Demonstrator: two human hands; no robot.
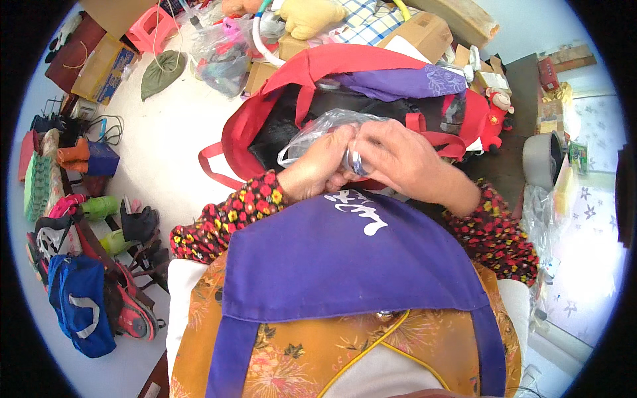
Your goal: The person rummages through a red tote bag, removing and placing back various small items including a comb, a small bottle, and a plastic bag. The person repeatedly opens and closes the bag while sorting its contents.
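Both hands meet just above the purple apron [348, 258], in front of a large open red bag [244, 132] with a black inside. My left hand [318, 161] has its fingers curled around the gathered part of a clear plastic bag [311, 139]. Against it lies my right hand [398, 156], slightly blurred, with bent fingers at a shiny silver ring-shaped item [354, 161]; whether this is held or worn cannot be told. Purple cloth [398, 82] hangs over the red bag's far edge. What lies between the palms is hidden.
A green drawstring pouch [163, 74], a pink plastic stool [152, 30] and filled clear bags lie beyond at the left. Cardboard boxes [423, 37] stand behind the red bag. At its right is a red plush toy [495, 119]. A blue bag [82, 306] hangs at the left.
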